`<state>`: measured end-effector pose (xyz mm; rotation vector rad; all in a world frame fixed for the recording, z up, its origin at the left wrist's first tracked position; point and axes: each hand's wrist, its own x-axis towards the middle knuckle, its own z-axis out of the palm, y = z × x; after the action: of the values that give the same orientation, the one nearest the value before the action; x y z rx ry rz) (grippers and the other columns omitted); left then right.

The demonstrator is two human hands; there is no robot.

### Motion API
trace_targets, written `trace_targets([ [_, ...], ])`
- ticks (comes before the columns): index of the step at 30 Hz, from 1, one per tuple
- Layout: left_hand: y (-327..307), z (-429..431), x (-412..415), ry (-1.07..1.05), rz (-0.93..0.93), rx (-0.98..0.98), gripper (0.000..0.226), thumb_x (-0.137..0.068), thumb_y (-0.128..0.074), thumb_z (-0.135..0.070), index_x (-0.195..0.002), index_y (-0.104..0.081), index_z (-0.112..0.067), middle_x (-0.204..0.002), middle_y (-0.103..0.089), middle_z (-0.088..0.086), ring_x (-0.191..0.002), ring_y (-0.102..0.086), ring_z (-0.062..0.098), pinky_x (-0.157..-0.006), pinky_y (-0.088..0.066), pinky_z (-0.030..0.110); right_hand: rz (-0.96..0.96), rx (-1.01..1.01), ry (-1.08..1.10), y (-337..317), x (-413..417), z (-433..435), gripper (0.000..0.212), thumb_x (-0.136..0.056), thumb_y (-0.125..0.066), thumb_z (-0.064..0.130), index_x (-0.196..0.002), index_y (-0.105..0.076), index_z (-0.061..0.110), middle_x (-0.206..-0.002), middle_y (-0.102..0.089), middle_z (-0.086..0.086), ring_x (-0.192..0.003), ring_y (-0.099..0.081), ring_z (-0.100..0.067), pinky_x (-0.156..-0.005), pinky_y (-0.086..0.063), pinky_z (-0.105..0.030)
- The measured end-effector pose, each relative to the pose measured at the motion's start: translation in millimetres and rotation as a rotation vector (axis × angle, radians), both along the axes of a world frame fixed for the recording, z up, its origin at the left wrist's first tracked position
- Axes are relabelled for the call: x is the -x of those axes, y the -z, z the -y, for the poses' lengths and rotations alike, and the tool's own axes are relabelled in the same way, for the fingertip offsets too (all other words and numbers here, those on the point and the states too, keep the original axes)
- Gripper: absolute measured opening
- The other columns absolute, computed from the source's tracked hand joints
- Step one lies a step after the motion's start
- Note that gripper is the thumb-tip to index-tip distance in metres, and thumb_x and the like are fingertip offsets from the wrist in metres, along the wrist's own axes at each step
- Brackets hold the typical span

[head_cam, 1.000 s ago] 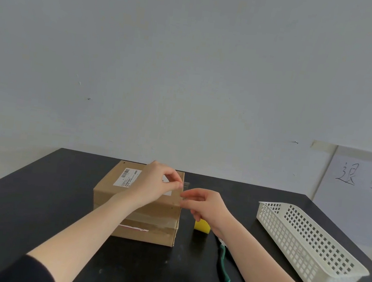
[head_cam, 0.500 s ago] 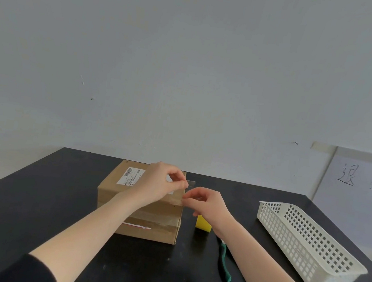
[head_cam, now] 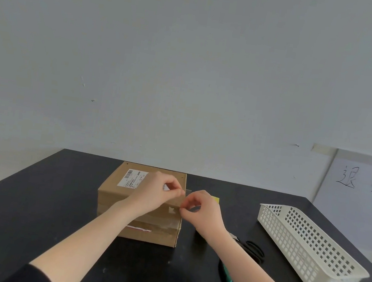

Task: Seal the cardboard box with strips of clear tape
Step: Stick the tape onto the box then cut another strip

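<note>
A closed cardboard box point(head_cam: 113, 198) with a white shipping label sits on the black table point(head_cam: 30, 203). My left hand point(head_cam: 157, 192) lies over the box's top right edge and pinches the upper end of a short strip of clear tape point(head_cam: 188, 192). My right hand point(head_cam: 203, 210) is beside the box's right corner, thumb and forefinger pinching the strip's lower end near the box's side. The strip is nearly invisible between the fingers. Old tape bands cross the box's front face.
A yellow tape roll point(head_cam: 216, 199) shows behind my right hand. Scissors with black and green handles point(head_cam: 252, 250) lie under my right forearm. A white perforated plastic basket point(head_cam: 308, 247) stands at the right. A whiteboard point(head_cam: 363, 188) leans on the wall.
Both hands stayed at the box's right top edge. My right hand moved slightly down along the box's side with the tape end. The camera view shifted a little.
</note>
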<state>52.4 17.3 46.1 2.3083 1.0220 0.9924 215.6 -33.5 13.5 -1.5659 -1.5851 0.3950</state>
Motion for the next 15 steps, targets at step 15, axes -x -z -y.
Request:
trace_targets([
  [15,15,-11,-5,-0.02,0.027,0.053,0.007,-0.087,-0.066,-0.039,-0.086,-0.063,-0.033,-0.087,-0.066,-0.018,-0.087,-0.06,-0.004,-0.079,-0.047,0.022,-0.018,-0.02,0.037,6,6,-9,0.027,-0.073,-0.082,0.031,-0.088,-0.061,0.022,-0.1,-0.057,0.005,-0.087,-0.06,-0.011,-0.07,-0.049,-0.016],
])
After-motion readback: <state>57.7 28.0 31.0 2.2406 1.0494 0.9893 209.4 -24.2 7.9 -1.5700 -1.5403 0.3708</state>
